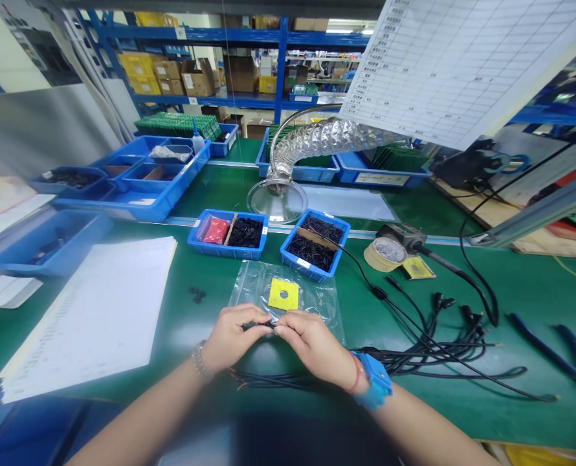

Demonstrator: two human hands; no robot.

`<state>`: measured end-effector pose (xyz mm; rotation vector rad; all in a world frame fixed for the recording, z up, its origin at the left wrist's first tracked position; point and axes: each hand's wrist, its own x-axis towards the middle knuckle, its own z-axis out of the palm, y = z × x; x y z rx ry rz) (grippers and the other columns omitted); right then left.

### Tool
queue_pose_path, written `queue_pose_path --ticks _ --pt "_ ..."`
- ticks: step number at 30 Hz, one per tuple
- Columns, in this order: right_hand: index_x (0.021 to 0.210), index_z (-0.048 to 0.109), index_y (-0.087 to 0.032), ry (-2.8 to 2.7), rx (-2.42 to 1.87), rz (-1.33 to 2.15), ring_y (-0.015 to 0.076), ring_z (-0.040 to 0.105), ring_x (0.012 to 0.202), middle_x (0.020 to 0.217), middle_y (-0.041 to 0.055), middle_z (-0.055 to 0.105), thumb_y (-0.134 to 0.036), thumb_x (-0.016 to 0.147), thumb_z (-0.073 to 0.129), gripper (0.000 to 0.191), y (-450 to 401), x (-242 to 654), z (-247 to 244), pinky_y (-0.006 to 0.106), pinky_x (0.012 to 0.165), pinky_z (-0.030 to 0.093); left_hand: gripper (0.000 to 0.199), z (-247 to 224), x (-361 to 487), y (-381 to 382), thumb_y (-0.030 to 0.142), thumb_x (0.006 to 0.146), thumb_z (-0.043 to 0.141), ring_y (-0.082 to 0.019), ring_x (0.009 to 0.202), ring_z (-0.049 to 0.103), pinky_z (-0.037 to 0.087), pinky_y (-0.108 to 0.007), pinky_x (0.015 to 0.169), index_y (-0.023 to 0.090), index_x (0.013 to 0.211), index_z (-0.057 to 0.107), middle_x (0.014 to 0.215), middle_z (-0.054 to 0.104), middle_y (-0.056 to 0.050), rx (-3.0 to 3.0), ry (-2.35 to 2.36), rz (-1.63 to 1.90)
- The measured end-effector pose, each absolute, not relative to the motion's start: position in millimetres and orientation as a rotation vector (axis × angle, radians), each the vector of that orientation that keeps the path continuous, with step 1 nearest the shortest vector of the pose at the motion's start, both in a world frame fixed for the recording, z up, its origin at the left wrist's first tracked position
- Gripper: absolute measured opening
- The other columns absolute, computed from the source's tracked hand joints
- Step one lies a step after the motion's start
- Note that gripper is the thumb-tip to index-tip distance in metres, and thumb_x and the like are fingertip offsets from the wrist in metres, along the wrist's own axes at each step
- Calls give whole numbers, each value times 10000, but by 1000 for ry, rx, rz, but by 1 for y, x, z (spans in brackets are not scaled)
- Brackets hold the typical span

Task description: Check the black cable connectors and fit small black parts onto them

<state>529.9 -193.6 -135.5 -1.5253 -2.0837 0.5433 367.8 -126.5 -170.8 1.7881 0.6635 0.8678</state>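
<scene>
My left hand [234, 336] and my right hand [312, 343] meet at the middle of the green table, both pinching a small black part [270, 324] between thumb and fingers. Its exact shape is mostly hidden by the fingertips. Just beyond them a yellow square with a round hole [277, 301] lies on a clear plastic bag [320, 294]. Black cables [414, 362] are bunched on the table to the right, and more cable ends [273, 380] lie below my hands. A few small black pieces [197, 295] rest to the left.
Two blue bins [227, 252] [321, 275] of black parts stand behind the bag. A soldering iron [455, 277] sits in its holder at the right, beside a round tub [384, 257]. Paper sheets [108, 310] lie at the left. A silver duct [327, 142] hangs behind.
</scene>
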Motion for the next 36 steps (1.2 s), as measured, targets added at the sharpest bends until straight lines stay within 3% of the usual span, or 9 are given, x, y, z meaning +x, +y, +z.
queue_pose_path --ticks 7,14,19,24,27,29,32,36 --pt "627 549 -138 -1828 -1516 936 72 407 528 552 -30 488 -284 830 436 274 -191 528 -135 183 499 352 56 -170 367 -129 216 667 640 -171 670 591 451 -277 641 189 701 676 712 657 -64 1797 605 874" --pt "589 566 -128 -1776 -1522 1028 68 390 519 529 -37 460 -243 791 484 246 -190 529 -136 187 501 323 141 -167 370 -130 300 675 634 -147 607 554 418 -255 591 160 674 650 654 630 -52 1872 620 727" --pt "709 607 -117 -1623 -1518 1362 55 358 476 534 -41 458 -278 775 509 199 -188 537 -133 183 452 287 134 -167 369 -130 298 666 641 -141 599 546 402 -246 580 165 675 641 641 617 -39 1874 659 764" --pt "643 573 -115 -1582 -1538 1345 49 356 445 509 -43 449 -306 778 510 242 -185 537 -140 182 432 282 105 -169 373 -134 264 689 620 -143 609 548 404 -248 589 166 663 648 638 623 -37 1903 636 792" --pt "623 579 -127 -1701 -1561 1215 62 400 451 502 -33 481 -289 794 493 250 -187 533 -133 189 448 329 132 -166 376 -135 270 724 582 -144 634 560 420 -247 612 168 682 654 660 632 -42 1941 636 818" --pt "660 610 -148 -1872 -1567 1012 91 486 532 581 -6 557 -278 808 474 239 -188 538 -120 208 520 395 155 -162 372 -130 279 718 590 -149 699 576 440 -252 677 184 825 650 759 651 -38 1970 599 807" --pt "816 639 -178 -1941 -1631 387 147 559 713 782 41 623 -270 809 469 193 -184 565 -96 264 671 448 416 -160 349 -110 295 718 587 -151 816 573 451 -270 769 217 1120 512 1011 610 -41 2041 677 775" --pt "988 605 -185 -1652 -1760 -430 210 539 874 925 90 601 -231 820 411 261 -150 625 -93 354 791 426 307 -177 303 -73 272 796 452 -213 947 521 411 -347 855 157 1062 555 1077 556 -97 2378 1159 627"
